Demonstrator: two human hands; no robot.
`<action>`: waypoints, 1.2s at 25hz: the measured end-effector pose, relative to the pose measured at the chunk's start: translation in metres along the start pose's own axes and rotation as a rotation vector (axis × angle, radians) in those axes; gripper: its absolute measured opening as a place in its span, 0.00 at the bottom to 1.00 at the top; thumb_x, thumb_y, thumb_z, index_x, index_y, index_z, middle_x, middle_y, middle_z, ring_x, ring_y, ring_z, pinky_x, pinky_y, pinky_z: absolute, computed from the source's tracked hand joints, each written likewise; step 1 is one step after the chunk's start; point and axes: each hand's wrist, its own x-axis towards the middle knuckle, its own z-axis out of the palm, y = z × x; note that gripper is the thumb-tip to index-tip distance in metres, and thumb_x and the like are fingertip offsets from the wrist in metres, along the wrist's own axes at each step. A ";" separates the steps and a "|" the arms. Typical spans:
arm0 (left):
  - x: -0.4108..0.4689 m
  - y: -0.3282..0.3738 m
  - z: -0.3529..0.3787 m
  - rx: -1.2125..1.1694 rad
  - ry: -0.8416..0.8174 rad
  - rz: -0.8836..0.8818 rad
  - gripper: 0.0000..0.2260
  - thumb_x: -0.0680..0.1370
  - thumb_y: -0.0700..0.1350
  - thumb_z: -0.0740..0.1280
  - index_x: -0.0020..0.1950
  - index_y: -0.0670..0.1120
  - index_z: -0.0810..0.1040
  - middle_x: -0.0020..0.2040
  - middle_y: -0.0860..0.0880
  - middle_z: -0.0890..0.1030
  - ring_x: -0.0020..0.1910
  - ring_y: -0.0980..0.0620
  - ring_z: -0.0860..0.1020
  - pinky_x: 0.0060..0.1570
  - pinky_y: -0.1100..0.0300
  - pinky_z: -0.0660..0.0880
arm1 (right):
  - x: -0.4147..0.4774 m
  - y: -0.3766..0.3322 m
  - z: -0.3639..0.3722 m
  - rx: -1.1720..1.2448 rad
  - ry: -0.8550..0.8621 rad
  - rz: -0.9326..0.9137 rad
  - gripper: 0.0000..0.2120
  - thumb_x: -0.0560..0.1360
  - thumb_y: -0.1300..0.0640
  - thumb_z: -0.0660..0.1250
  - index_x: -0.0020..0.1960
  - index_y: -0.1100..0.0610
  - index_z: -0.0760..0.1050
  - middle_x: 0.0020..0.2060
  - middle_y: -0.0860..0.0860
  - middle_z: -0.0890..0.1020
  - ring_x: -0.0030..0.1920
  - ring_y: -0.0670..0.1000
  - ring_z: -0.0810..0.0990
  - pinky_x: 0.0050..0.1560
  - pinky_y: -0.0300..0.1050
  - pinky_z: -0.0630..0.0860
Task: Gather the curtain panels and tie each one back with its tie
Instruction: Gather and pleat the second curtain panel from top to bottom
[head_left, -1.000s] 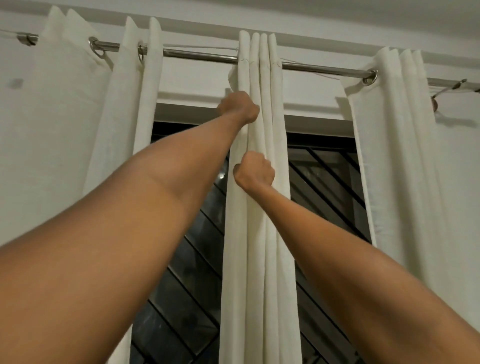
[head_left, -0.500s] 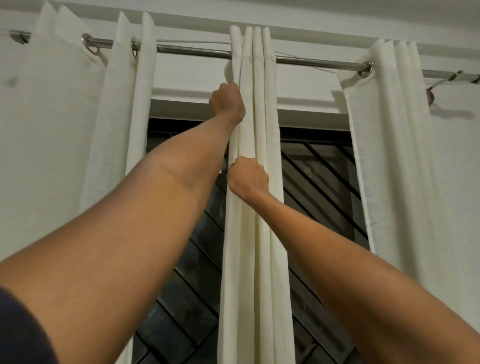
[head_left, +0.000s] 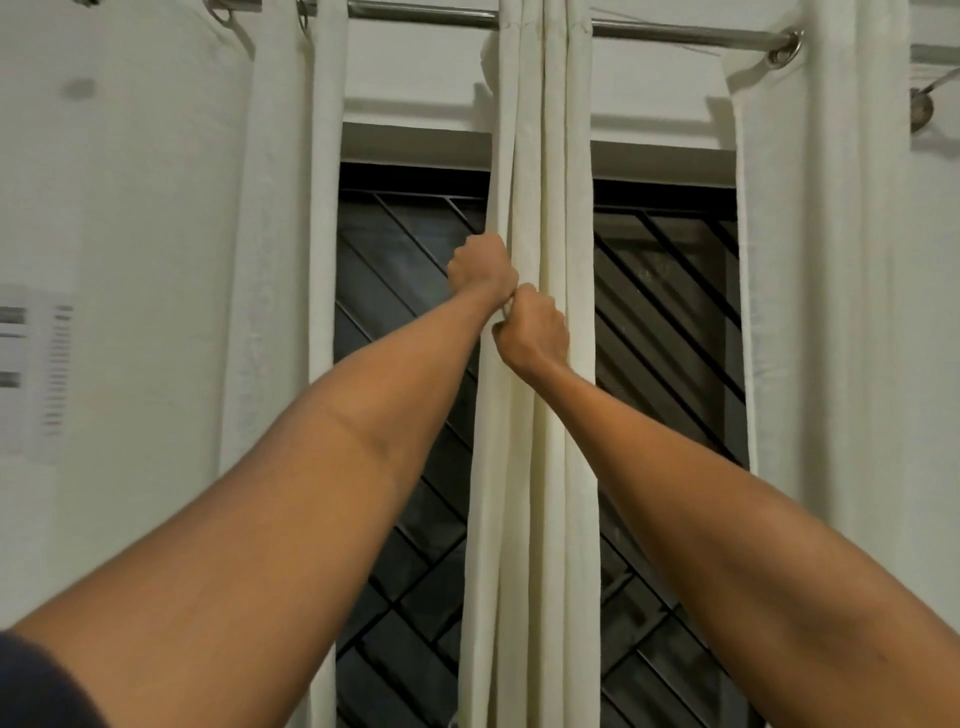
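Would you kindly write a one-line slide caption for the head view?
Left hand above right hand, both gripping the gathered middle curtain panel before a barred window.

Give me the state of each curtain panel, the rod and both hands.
Middle white fabric curtain panel: gathered into folds, untied, gripped by both hands.
Left white fabric curtain panel: hanging loose, untied.
Right white fabric curtain panel: hanging loose, untied.
Silver metal curtain rod: horizontal, carrying the panels.
Left hand: gripping the middle panel.
Right hand: gripping it just below the left hand.
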 end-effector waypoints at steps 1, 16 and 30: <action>-0.010 -0.003 0.001 0.003 -0.008 0.005 0.06 0.80 0.37 0.64 0.55 0.40 0.79 0.56 0.41 0.82 0.54 0.40 0.81 0.43 0.52 0.73 | -0.007 0.002 0.000 0.006 -0.003 0.009 0.10 0.77 0.64 0.67 0.56 0.56 0.71 0.44 0.52 0.79 0.41 0.54 0.80 0.39 0.51 0.80; -0.097 -0.028 0.010 -0.003 -0.081 0.023 0.07 0.77 0.34 0.63 0.42 0.44 0.73 0.39 0.47 0.77 0.38 0.46 0.77 0.35 0.54 0.73 | -0.135 0.039 0.058 -0.061 -0.320 0.163 0.05 0.79 0.64 0.63 0.49 0.62 0.78 0.44 0.56 0.82 0.43 0.56 0.82 0.40 0.47 0.78; -0.184 -0.062 0.072 -0.055 -0.204 0.020 0.05 0.79 0.39 0.63 0.43 0.45 0.70 0.39 0.50 0.74 0.37 0.50 0.76 0.30 0.59 0.69 | -0.274 0.089 0.130 -0.130 -0.452 0.216 0.05 0.79 0.64 0.60 0.44 0.59 0.70 0.40 0.56 0.79 0.40 0.58 0.79 0.36 0.49 0.72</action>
